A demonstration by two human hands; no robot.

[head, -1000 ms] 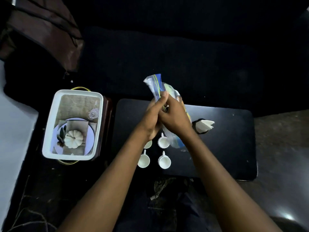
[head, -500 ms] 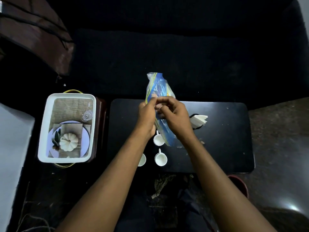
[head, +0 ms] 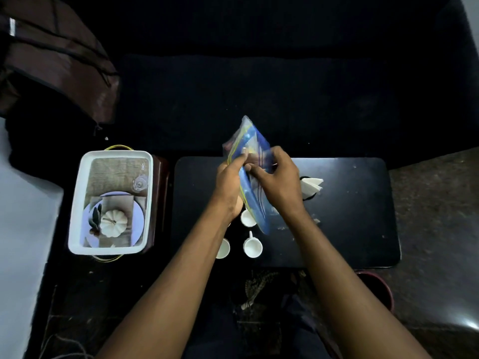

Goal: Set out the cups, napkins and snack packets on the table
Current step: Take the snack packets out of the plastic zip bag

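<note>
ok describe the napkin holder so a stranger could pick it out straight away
Start at the black table. Just right of the person's right hand stands the napkin holder, a dark ring gripping folded white napkins. The other white things there are round cups; this one is pointed.

Both hands (head: 259, 182) grip a blue snack packet (head: 255, 203) above the table (head: 350, 216).

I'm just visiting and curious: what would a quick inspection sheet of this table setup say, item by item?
Surface: black table, a few pale specks on it.
Job's things: three white cups visible near the front edge; white napkins in a dark holder; clear blue-edged bag, seemingly of packets, held above the table.
Clutter: white tray left of the table, a picture of a pumpkin place setting inside.
Grippers: left hand and right hand both grip the bag.
Cables: thin yellow loop at the tray's ends.
Surroundings: brown bag upper left; dark sofa behind.
</note>
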